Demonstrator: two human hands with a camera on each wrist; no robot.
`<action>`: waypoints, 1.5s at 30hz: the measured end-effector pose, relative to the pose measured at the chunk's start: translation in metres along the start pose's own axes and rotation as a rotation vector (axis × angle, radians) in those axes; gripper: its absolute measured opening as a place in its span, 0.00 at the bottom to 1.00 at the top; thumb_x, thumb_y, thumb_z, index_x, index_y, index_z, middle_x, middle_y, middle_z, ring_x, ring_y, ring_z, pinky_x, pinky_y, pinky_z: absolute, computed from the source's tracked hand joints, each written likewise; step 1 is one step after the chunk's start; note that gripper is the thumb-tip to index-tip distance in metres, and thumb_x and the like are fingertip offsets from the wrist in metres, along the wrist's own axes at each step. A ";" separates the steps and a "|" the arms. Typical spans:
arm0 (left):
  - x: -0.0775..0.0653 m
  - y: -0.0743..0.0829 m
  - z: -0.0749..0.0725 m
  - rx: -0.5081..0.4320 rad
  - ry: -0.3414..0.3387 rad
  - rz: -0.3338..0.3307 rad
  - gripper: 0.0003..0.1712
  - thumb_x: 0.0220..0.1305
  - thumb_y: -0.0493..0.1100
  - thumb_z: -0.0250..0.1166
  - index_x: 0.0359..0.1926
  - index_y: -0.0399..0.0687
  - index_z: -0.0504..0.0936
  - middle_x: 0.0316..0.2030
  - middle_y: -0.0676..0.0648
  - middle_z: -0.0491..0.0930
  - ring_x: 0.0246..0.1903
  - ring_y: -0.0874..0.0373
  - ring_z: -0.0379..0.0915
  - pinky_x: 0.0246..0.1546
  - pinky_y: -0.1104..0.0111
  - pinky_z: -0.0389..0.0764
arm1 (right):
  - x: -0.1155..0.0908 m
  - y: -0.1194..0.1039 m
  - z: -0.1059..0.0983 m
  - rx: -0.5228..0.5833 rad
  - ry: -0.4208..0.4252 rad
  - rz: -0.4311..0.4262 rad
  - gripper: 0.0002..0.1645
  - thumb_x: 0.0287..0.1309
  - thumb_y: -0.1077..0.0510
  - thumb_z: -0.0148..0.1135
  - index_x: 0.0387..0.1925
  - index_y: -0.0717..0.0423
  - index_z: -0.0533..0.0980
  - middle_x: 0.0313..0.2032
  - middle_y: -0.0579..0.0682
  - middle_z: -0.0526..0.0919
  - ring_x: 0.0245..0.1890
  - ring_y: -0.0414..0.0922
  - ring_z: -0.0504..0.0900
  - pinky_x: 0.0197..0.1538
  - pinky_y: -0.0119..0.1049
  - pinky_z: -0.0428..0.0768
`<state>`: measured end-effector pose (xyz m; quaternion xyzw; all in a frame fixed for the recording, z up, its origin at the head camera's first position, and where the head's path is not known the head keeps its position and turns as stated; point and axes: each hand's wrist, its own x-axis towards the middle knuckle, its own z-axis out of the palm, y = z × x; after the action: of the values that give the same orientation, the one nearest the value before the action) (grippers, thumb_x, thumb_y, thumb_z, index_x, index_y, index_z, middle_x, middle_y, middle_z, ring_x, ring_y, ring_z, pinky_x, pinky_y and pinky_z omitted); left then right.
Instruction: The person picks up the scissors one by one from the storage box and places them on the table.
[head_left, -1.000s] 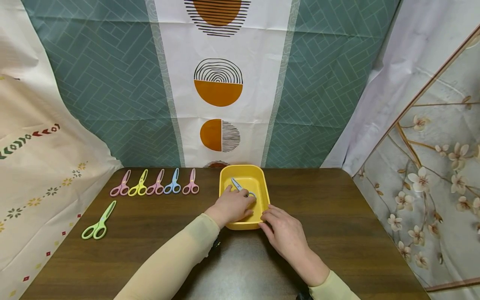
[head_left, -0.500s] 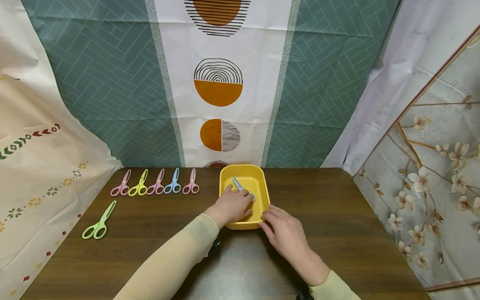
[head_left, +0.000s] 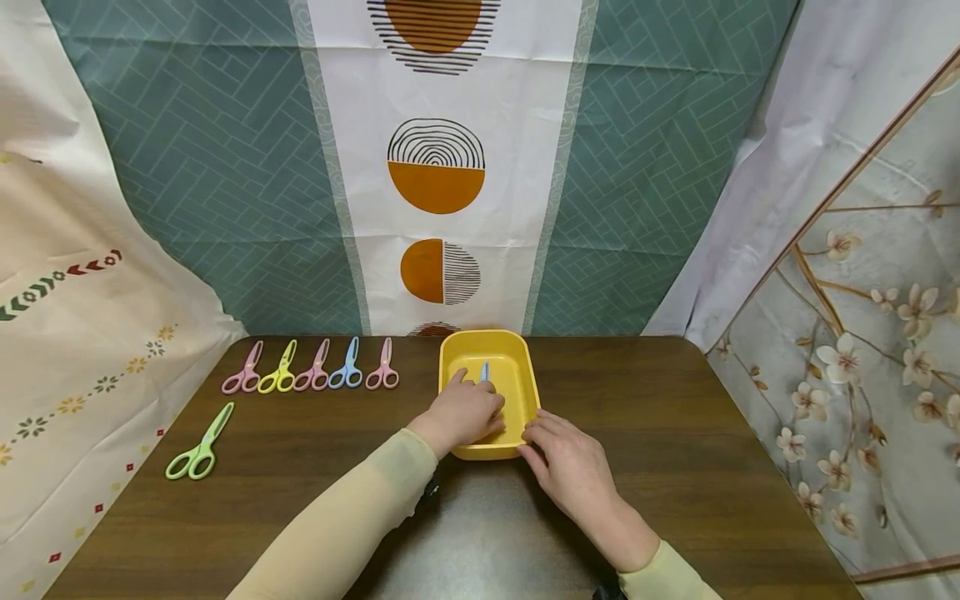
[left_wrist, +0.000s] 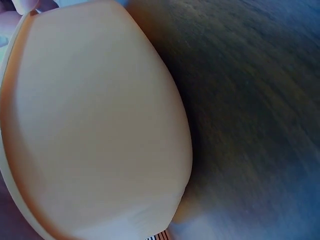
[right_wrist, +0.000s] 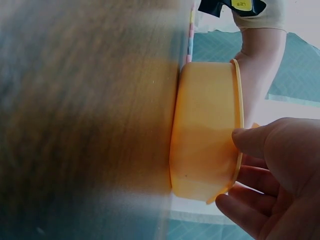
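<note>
In the head view, blue scissors (head_left: 485, 371) stand out past the fingers of my left hand (head_left: 467, 410), inside a yellow box (head_left: 489, 452). Only the blades show; the handles are hidden by that hand, which seems to grip them. My right hand (head_left: 567, 458) holds the box by its near right corner. In the right wrist view, the thumb of my right hand (right_wrist: 295, 170) touches the rim of the box (right_wrist: 207, 130), with the fingers around the corner. The outer wall of the box (left_wrist: 100, 120) fills much of the left wrist view.
Left of the box, a row runs along the table (head_left: 675, 467): pink scissors (head_left: 242, 368), yellow scissors (head_left: 281, 367), more pink scissors (head_left: 313, 365), blue scissors (head_left: 346, 364) and pink scissors (head_left: 383, 365). Nearer lie larger green scissors (head_left: 199, 446). A patterned curtain (head_left: 225, 167) hangs behind.
The blue scissors in the box have turned from slanting to nearly straight away from me, with their handles now covered by my left hand. My right hand has stayed at the box corner.
</note>
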<state>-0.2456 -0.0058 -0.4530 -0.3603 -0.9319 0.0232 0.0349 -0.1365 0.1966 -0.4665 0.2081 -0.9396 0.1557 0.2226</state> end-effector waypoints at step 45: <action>-0.010 -0.001 -0.017 0.105 -0.109 -0.126 0.18 0.76 0.51 0.72 0.59 0.49 0.88 0.46 0.45 0.88 0.50 0.47 0.86 0.72 0.46 0.73 | 0.000 0.001 0.001 -0.003 -0.005 0.011 0.12 0.64 0.49 0.83 0.44 0.48 0.90 0.50 0.46 0.93 0.65 0.48 0.86 0.62 0.51 0.86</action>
<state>-0.2374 -0.0128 -0.4370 -0.2970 -0.9507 0.0891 0.0044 -0.1368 0.1968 -0.4675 0.2028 -0.9415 0.1553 0.2198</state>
